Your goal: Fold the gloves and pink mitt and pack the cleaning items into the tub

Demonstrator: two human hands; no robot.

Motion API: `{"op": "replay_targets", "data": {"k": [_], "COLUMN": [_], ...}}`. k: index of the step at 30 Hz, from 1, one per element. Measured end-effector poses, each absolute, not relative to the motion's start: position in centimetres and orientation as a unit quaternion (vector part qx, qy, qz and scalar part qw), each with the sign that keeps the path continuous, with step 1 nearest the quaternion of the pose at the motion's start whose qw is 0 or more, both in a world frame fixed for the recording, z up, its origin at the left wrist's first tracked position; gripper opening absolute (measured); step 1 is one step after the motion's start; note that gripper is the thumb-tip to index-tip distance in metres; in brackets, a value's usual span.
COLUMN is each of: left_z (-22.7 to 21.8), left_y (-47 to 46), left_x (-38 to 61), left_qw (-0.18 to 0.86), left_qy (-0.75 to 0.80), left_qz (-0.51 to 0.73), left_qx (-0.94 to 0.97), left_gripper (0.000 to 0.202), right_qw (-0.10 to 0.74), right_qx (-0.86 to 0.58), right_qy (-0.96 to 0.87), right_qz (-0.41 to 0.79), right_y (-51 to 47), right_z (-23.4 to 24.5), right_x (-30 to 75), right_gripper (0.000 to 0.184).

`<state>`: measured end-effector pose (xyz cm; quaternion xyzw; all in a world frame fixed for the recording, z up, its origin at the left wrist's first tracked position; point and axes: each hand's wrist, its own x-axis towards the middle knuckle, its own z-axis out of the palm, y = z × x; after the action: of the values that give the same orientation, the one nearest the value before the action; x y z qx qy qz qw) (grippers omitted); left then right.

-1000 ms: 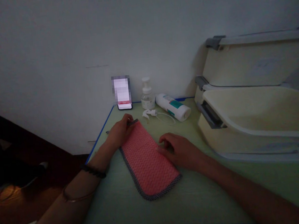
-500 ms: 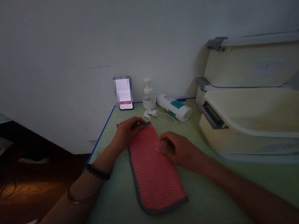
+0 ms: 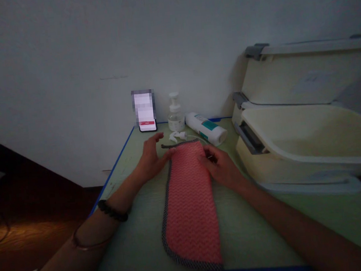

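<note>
A folded pink cloth (image 3: 190, 202) with a dark checked border lies lengthwise on the green table (image 3: 138, 232), reaching from the front edge to the far middle. At the cloth's far left corner rests my left hand (image 3: 152, 157), fingers partly spread and thumb on the fabric edge. My right hand (image 3: 221, 165) sits on the cloth's far right edge with its fingers curled against the fabric. A dark hanging loop sticks out from the cloth's far left corner.
A lit phone (image 3: 145, 113) stands against the wall at the back. Beside it are a pump bottle (image 3: 175, 114), a white bottle lying on its side (image 3: 207, 128) and a loose spray nozzle (image 3: 177, 136). Cream plastic bins (image 3: 310, 141) fill the right side.
Both hands have turned the cloth from a diagonal to nearly straight and slid its far end toward the bottles. The hands moved farther from me along with it.
</note>
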<state>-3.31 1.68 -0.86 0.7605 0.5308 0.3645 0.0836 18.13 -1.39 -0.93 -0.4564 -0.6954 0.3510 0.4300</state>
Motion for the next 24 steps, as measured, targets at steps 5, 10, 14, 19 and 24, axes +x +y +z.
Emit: {"op": "replay_targets", "data": {"k": [5, 10, 14, 19, 24], "left_z": [-1.3, -0.3, 0.4, 0.2, -0.1], "left_y": [1.9, 1.2, 1.2, 1.5, 1.5], "left_x": [-3.5, -2.6, -2.5, -2.7, -2.4], "left_qw": [0.275, 0.438, 0.513, 0.537, 0.571], "left_qy": [0.494, 0.448, 0.475, 0.487, 0.433], "left_qz": [0.279, 0.299, 0.350, 0.397, 0.462], "left_qx": [0.776, 0.720, 0.624, 0.563, 0.523], "left_gripper": [0.054, 0.061, 0.069, 0.060, 0.053], "right_qw": [0.466, 0.483, 0.489, 0.475, 0.505], "right_qx": [-0.430, -0.390, -0.379, -0.403, -0.428], "right_qy": [-0.613, -0.553, -0.549, -0.566, -0.597], "right_qz": [0.472, 0.557, 0.562, 0.540, 0.454], "right_y": [-1.0, -1.0, -1.0, -1.2, -1.6], "right_z": [-1.3, -1.5, -1.5, -1.1, -0.6], "right_x": [18.2, 17.9, 17.8, 17.8, 17.9], "right_gripper": [0.017, 0.028, 0.028, 0.027, 0.016]}}
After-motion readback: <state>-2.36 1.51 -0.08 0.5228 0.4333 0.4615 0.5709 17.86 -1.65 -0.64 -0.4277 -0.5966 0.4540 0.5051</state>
